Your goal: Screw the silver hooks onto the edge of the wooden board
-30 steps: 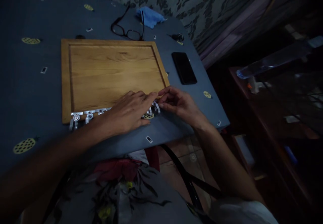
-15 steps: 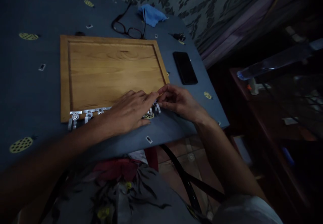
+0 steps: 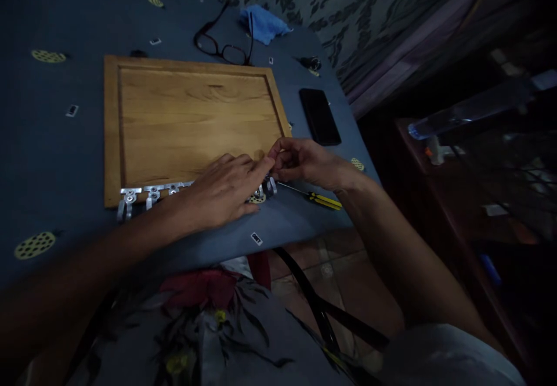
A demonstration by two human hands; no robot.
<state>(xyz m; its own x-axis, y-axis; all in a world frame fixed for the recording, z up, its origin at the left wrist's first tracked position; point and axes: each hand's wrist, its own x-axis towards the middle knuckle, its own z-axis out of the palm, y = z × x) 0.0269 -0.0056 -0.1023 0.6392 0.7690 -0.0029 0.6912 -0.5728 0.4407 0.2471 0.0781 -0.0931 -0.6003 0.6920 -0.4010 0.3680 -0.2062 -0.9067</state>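
Observation:
A wooden framed board [image 3: 195,122] lies on the table. A silver metal hook rail [image 3: 152,191] runs along its near edge, with hooks hanging toward me. My left hand [image 3: 221,191] lies over the middle of this rail and holds it against the board, thumb on the near side and index finger pointing right. At the rail's right end, my right hand [image 3: 300,162] has its fingers pinched together, touching the left index fingertip. Whatever sits in that pinch is too small or hidden to name. Below the right wrist lies a screwdriver [image 3: 324,200] with a yellow and black handle.
A black phone [image 3: 319,117] lies right of the board. Glasses [image 3: 221,49], a blue cloth [image 3: 264,24] and a small dark object [image 3: 311,62] are beyond it. The table edge [image 3: 278,246] is close to my body. A dark red piece of furniture [image 3: 456,200] stands at the right.
My right hand has shifted slightly up, and its forearm has swung to the right. The screwdriver's handle now shows beneath it. My left hand stays on the rail.

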